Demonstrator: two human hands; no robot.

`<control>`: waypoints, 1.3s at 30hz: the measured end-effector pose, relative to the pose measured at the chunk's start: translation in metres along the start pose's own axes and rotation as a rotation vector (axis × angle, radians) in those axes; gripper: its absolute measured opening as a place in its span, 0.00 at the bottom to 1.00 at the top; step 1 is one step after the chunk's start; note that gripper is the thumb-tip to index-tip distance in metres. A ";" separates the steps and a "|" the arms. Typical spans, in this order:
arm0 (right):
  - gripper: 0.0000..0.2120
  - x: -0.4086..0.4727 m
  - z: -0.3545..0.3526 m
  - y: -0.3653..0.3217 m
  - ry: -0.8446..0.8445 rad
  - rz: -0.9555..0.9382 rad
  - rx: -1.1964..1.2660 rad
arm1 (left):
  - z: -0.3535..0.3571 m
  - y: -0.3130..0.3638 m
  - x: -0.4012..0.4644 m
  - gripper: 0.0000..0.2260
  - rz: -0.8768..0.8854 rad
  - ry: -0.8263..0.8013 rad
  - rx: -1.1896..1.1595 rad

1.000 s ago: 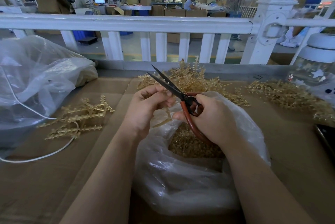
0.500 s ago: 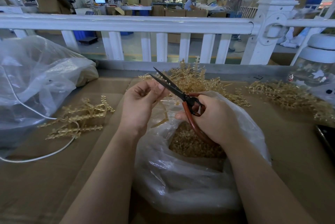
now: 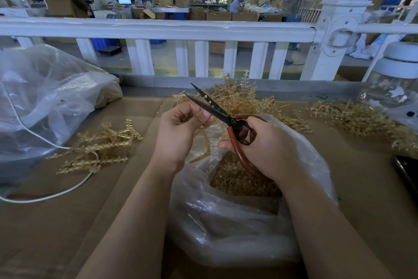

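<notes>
the left hand has risen, fingers curled, pinching an amber strip that dangles beneath it over the bag; the right hand grips scissors, blades parted just beside it, seemingly ready to snip.

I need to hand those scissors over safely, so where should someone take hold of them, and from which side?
Take the scissors by their red loop handles, coming from the near right side, as the right hand does. The open blades point away and left, toward the left hand.
</notes>
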State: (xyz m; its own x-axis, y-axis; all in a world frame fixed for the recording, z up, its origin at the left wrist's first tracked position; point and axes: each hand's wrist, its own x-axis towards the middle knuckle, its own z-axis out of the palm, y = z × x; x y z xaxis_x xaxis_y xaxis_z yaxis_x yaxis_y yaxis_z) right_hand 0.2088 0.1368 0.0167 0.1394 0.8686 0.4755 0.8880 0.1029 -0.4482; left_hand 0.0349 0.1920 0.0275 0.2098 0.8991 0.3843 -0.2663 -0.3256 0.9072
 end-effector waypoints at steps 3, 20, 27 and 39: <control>0.32 0.000 0.001 0.001 0.007 -0.002 -0.005 | 0.003 0.002 -0.001 0.05 -0.009 0.014 -0.052; 0.35 0.001 0.002 0.001 -0.032 -0.010 0.039 | 0.001 0.004 -0.001 0.05 -0.017 -0.055 -0.012; 0.38 0.002 0.001 0.001 -0.055 0.007 0.071 | 0.003 0.005 -0.001 0.04 -0.008 -0.067 -0.022; 0.38 0.002 0.000 0.001 -0.047 0.023 0.066 | 0.001 0.003 -0.001 0.06 0.076 0.039 0.009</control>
State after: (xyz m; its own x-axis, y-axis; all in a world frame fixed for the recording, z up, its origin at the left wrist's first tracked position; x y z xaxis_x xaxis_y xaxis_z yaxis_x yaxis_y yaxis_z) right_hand 0.2100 0.1384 0.0173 0.1375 0.8927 0.4292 0.8535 0.1131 -0.5087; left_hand 0.0350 0.1899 0.0303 0.1519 0.8823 0.4456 -0.2719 -0.3961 0.8770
